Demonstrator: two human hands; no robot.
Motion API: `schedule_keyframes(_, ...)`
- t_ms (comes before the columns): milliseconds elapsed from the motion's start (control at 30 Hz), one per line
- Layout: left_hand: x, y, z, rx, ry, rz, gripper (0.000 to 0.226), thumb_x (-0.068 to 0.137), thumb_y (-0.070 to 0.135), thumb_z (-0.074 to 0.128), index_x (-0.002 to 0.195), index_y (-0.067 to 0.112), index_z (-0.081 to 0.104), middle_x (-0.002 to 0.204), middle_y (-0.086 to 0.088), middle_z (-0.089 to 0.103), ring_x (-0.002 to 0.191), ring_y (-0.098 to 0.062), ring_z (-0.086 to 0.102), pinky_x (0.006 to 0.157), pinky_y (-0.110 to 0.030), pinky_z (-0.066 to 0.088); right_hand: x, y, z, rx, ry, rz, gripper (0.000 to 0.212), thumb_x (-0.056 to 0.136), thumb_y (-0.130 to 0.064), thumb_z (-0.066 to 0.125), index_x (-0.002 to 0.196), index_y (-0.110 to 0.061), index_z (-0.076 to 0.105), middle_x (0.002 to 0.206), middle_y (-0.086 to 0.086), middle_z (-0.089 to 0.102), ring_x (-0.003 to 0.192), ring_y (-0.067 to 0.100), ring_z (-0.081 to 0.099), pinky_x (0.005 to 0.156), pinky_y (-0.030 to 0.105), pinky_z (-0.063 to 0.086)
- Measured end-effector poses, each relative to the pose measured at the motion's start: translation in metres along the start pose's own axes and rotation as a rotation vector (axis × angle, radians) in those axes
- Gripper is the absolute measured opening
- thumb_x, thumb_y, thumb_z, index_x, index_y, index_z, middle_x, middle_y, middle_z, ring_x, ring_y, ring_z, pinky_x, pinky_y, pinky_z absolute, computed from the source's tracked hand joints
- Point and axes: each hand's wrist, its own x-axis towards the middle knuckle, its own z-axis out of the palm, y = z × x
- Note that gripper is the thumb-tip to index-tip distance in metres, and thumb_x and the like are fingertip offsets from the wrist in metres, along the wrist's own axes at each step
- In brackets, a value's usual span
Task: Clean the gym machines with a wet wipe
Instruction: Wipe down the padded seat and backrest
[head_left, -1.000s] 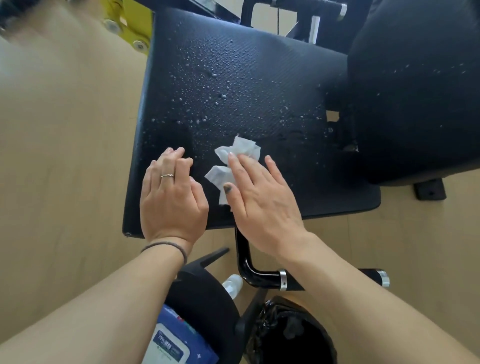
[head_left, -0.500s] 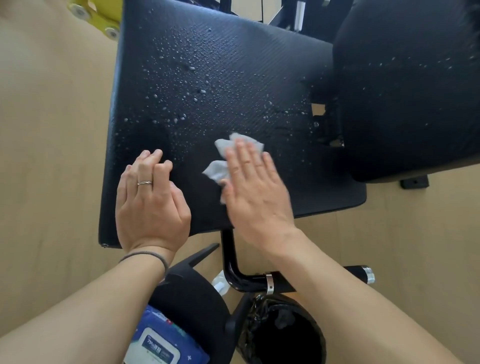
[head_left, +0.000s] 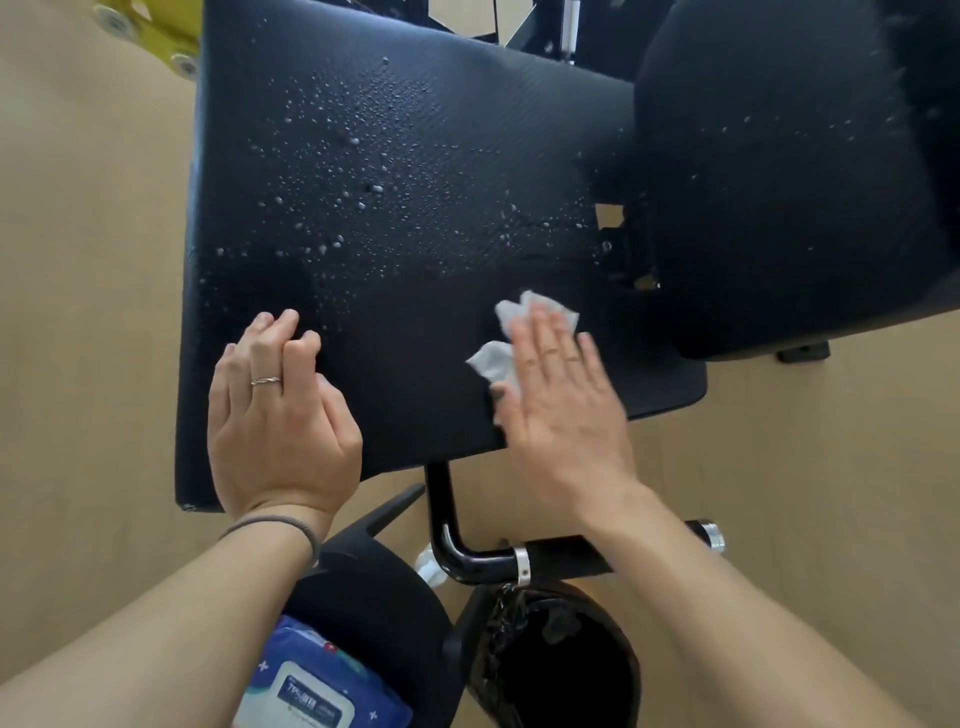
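The left hand (head_left: 280, 415) stays flat, fingers together, on the black textured seat pad (head_left: 415, 182) near its front-left corner. The right hand (head_left: 563, 405), fingers straight, has slid the crumpled white wet wipe (head_left: 493, 358) rightward along the pad's front edge; droplets behind remain unwiped.

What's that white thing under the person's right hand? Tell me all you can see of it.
It is a wet wipe, thin, white and crumpled into folds. It lies on the black textured seat pad, near the pad's front right part. The right hand presses it flat with straight fingers, hiding most of it; only bunched edges show beyond the fingertips and beside the thumb. Water droplets dot the pad farther back.
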Motion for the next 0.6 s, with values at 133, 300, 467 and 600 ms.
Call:
schedule_keyframes(133, -0.001, 0.001, -0.001, -0.003, 0.000, 0.004, 0.035, 0.095, 0.018, 0.039, 0.126, 0.009, 0.053, 0.147, -0.010, 0.046, 0.143, -0.031, 0.037, 0.122, -0.047, 0.022, 0.012, 0.049, -0.004, 0.077, 0.066, 0.358, 0.071, 0.102, -0.048, 0.001, 0.161, -0.009, 0.000, 0.170, 0.009, -0.004, 0.157, 0.021, -0.005, 0.127, 0.044, 0.008)
schedule_keyframes(300, -0.001, 0.003, -0.002, 0.000, 0.010, 0.001, 0.036, 0.095, 0.018, 0.038, 0.126, 0.008, 0.053, 0.147, -0.010, 0.046, 0.142, -0.031, 0.038, 0.122, -0.047, 0.023, -0.019, -0.032, 0.008, 0.138, 0.023, 0.105, 0.066, 0.106, -0.044, 0.004, 0.160, -0.007, -0.004, 0.168, 0.010, -0.014, 0.155, 0.021, -0.016, 0.127, 0.039, -0.006)
schedule_keyframes(467, -0.001, 0.003, -0.001, -0.019, 0.011, 0.002, 0.037, 0.095, 0.019, 0.036, 0.126, 0.007, 0.053, 0.146, -0.011, 0.047, 0.142, -0.032, 0.038, 0.122, -0.048, 0.023, -0.019, 0.048, 0.007, -0.021, 0.061, 0.055, 0.062, 0.108, -0.043, 0.017, 0.162, -0.015, 0.004, 0.170, 0.005, -0.001, 0.157, 0.019, 0.000, 0.127, 0.043, 0.008)
schedule_keyframes(600, -0.001, 0.003, -0.001, -0.010, 0.016, 0.002, 0.038, 0.095, 0.020, 0.036, 0.126, 0.007, 0.054, 0.146, -0.011, 0.048, 0.142, -0.032, 0.038, 0.122, -0.047, 0.022, -0.012, 0.062, 0.001, 0.095, 0.121, 0.369, 0.070, 0.106, -0.049, 0.008, 0.161, -0.007, 0.004, 0.170, 0.010, 0.002, 0.157, 0.023, 0.004, 0.126, 0.045, 0.011)
